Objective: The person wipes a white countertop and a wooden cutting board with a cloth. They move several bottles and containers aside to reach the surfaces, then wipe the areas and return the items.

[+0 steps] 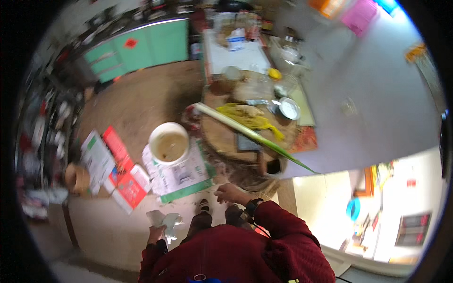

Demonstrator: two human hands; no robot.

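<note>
My left hand (pixel 156 233), low at the left, grips a thin, pale, translucent sheet, perhaps plastic film (pixel 170 224). My right hand (pixel 230 194) is in front of my body with its fingers loosely curled and nothing visible in them. Beyond it stands a round wooden board (pixel 219 136). Across the board lies a long green onion (pixel 240 126), its white end to the left and its green tip past the board's right edge. A cleaver (pixel 247 143) lies partly under the stalk. Behind are a yellow mesh bag (pixel 260 122) and a bowl of white contents (pixel 289 109).
A white bucket (pixel 169 163) of cloudy brown liquid stands on flattened cardboard (pixel 187 180) on the floor. Red cardboard (pixel 129 189) lies left of it. Green cabinets (pixel 152 46) stand at the back left. A white-topped table (pixel 226 60) with containers is beyond the board.
</note>
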